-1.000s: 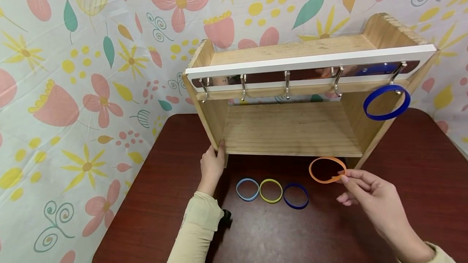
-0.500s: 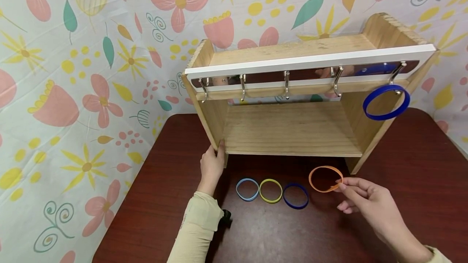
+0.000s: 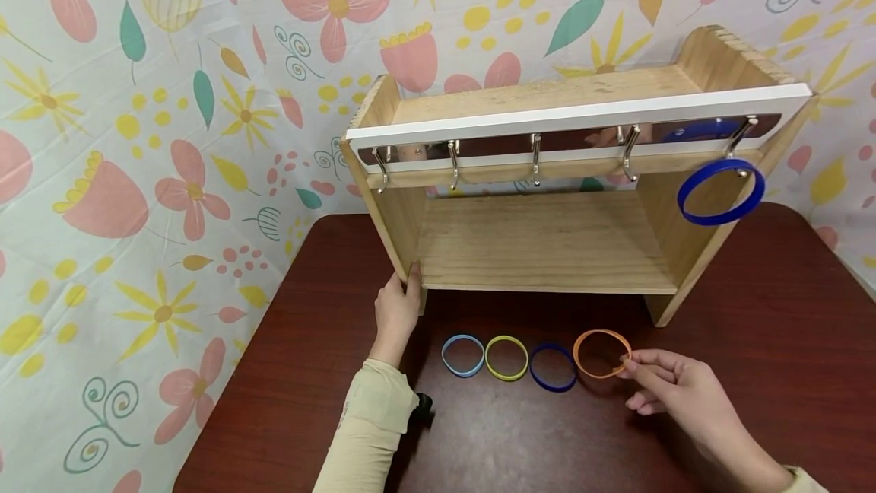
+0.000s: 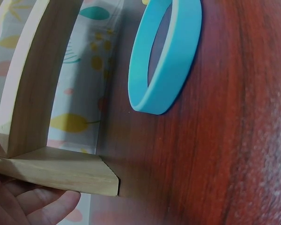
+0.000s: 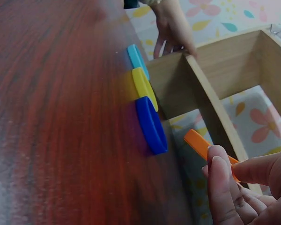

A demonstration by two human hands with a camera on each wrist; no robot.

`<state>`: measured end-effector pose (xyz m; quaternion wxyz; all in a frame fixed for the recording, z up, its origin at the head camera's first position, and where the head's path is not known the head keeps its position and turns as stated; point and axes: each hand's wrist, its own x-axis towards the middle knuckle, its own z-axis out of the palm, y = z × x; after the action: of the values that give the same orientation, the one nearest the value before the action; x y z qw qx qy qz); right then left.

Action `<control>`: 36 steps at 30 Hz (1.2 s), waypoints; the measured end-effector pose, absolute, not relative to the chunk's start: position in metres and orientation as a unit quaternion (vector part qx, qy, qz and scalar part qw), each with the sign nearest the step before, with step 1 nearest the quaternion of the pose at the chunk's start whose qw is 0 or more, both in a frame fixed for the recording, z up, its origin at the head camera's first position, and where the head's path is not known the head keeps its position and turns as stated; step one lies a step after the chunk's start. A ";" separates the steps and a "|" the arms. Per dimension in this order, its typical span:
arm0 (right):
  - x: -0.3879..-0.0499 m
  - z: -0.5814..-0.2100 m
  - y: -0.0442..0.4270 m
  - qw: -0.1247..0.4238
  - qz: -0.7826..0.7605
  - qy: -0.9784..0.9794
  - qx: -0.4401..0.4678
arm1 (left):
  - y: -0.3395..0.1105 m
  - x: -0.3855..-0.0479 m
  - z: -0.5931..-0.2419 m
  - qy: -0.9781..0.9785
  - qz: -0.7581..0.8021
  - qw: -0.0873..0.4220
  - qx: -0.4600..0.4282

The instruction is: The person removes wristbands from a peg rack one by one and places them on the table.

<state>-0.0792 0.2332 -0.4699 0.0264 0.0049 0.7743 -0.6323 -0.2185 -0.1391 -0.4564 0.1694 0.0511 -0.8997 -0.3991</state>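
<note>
Between thumb and fingers my right hand (image 3: 684, 394) pinches an orange wristband (image 3: 579, 352) by its right side, close beside the row of bands on the table. In that row are a light blue wristband (image 3: 445, 360), a yellow wristband (image 3: 507, 379) and a dark blue wristband (image 3: 553, 389). My left hand (image 3: 397, 310) grips the lower left side panel of the wooden shelf (image 3: 547, 242); in the left wrist view its fingers curl under the panel (image 4: 65, 173). Another blue wristband (image 3: 722, 217) hangs from the rightmost hook (image 3: 741, 135).
Several metal hooks line the white-framed rail (image 3: 575, 112) along the shelf's upper front. The shelf stands on a dark red-brown table (image 3: 287, 394). Behind it hangs a flower-patterned cloth (image 3: 246, 82). A small black object (image 3: 424, 405) sits at the left cuff.
My right hand has lowered the orange wristband toward the viewer and slightly left, from near the shelf's bottom edge to beside the dark blue band. The left hand keeps its place.
</note>
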 end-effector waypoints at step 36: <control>-0.074 -0.487 0.238 0.128 -0.601 0.786 0.072 | -0.140 -0.219 -0.456 -0.900 -0.401 0.165 0.053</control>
<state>-0.0736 0.2377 -0.4866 0.1284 0.0721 0.7859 -0.6005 -0.2189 -0.1397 -0.4558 0.1648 0.0529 -0.8996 -0.4009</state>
